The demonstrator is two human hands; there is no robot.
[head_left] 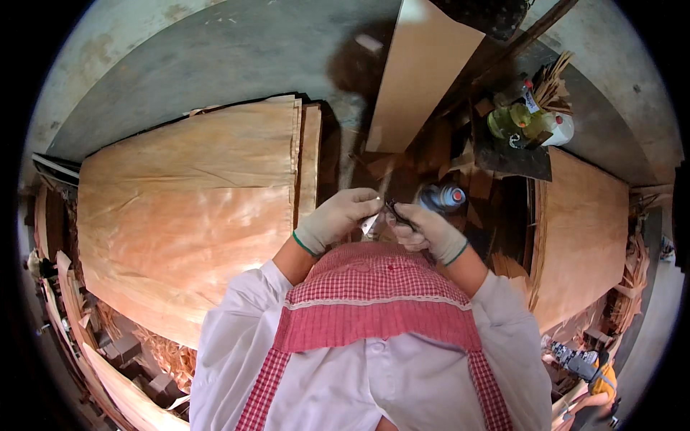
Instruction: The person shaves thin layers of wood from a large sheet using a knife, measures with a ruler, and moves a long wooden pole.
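Observation:
My left hand (341,218), in a pale glove with a green cuff, is closed in front of my apron. A thin, pale, shiny piece (370,224) shows at its fingertips. Close beside it, my right hand (431,228), gloved the same way, is closed on a small black object (391,206). The fingertips almost meet. Fingers cover much of both items, so I cannot tell their kind or whether they are joined. A red-and-white checked apron (377,280) lies just below my hands.
Stacked wood veneer sheets (187,215) lie at left, with another stack (582,237) at right. A blue-topped bottle (449,197) stands beyond my right hand. Several bottles (514,121) sit on a dark board (510,154). A long tan board (424,72) leans ahead.

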